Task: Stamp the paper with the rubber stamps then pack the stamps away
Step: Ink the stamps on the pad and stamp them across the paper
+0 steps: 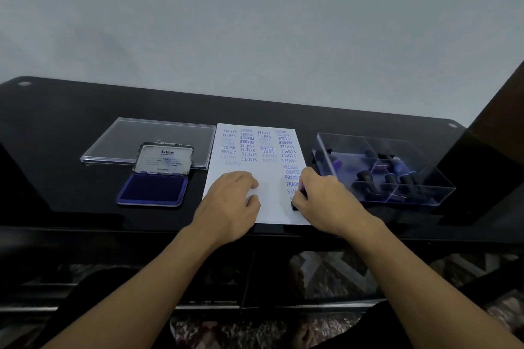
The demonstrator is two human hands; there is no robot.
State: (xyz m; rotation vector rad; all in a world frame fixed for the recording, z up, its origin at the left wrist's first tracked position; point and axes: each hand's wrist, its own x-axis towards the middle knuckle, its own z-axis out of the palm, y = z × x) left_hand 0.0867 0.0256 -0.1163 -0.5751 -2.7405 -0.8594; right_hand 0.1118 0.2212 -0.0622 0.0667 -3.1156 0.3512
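Two hands: left hand [230, 202], fingers flat, pins the likely light, slippery paper [270, 208]; right hand [324, 201], fingers [304, 202] curled, clamps the stiff stamp [295, 208] by its handle.

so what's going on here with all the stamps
A person is stamping a sheet of paper. Their right hand grips a rubber stamp down on its right side while the left hand rests on the sheet. The ink pad lies open to the left; other stamps sit in a clear box to the right.
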